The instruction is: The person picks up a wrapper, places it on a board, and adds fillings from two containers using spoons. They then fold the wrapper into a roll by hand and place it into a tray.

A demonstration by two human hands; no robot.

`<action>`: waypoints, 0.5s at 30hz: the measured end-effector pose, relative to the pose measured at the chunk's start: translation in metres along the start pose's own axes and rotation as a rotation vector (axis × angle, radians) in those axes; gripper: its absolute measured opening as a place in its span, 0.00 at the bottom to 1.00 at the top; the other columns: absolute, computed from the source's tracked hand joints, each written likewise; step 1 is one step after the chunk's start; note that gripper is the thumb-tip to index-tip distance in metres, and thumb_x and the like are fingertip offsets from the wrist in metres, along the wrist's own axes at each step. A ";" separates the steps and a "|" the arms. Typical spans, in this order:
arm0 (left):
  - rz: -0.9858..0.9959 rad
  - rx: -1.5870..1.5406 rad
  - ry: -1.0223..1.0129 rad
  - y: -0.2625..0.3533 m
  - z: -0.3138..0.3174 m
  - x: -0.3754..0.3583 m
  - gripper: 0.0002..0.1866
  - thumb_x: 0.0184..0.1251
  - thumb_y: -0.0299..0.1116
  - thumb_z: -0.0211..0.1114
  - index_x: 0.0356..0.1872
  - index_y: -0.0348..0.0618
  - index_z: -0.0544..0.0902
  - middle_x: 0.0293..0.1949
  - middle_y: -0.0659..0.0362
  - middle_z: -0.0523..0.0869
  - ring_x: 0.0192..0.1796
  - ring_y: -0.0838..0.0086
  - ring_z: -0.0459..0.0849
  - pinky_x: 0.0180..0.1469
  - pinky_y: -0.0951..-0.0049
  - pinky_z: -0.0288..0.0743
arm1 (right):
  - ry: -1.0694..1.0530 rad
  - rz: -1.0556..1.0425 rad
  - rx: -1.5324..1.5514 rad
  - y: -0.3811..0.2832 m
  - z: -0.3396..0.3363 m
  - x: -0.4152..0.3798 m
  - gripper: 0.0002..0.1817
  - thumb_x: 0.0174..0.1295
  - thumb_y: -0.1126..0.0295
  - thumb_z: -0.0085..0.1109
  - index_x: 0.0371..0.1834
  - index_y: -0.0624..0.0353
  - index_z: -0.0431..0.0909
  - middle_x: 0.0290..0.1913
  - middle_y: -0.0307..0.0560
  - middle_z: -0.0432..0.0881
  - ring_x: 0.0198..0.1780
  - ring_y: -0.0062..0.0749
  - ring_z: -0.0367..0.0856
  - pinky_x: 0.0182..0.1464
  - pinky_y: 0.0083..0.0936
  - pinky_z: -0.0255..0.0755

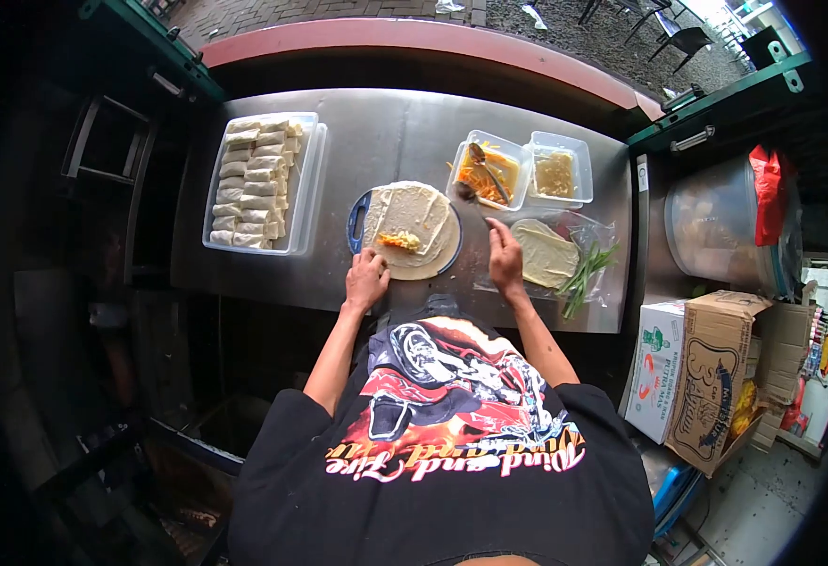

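Observation:
A stack of round, pale spring roll wrappers [442, 247] lies on a round blue-rimmed cutting board [358, 223]. On the top sheet sits a small heap of orange and yellow filling [399, 241]. My left hand [367, 279] is at the near left edge of the wrappers, its fingers bent and closed against that edge. To the right of the board, my right hand [505, 258] is closed around the handle of a spoon [467, 192], whose dark bowl points towards the filling tub. More wrappers [544, 255] lie on plastic right of this hand.
A plastic tub [524, 193] holds shredded filling and another spoon [491, 175]; a second tub [587, 193] holds pale-brown contents. Green stalks [584, 279] lie nearby. At left, a box [305, 231] is filled with rolls [258, 189]. Cartons [716, 377] stand at right.

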State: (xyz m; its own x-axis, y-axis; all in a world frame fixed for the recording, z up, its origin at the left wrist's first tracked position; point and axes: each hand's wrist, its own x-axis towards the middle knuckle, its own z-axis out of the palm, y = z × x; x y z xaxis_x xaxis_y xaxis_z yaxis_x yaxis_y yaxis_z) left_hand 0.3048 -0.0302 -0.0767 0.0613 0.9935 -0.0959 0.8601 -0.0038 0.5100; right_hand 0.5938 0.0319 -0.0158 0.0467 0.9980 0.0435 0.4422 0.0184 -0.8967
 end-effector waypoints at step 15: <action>-0.215 0.047 0.098 0.033 0.016 -0.006 0.13 0.53 0.31 0.68 0.40 0.45 0.80 0.56 0.56 0.75 0.61 0.57 0.73 0.58 0.57 0.74 | 0.253 0.600 0.429 0.110 -0.105 0.111 0.18 0.70 0.72 0.44 0.61 0.63 0.73 0.29 0.42 0.80 0.20 0.17 0.71 0.21 0.17 0.66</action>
State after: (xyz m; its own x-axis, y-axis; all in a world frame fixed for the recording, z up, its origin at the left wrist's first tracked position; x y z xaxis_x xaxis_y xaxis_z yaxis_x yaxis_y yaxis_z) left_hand 0.3411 -0.0382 -0.0733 -0.1730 0.9784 -0.1132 0.8708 0.2056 0.4466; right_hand 0.7416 0.1378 -0.0637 0.3939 0.8013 -0.4503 -0.1061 -0.4470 -0.8882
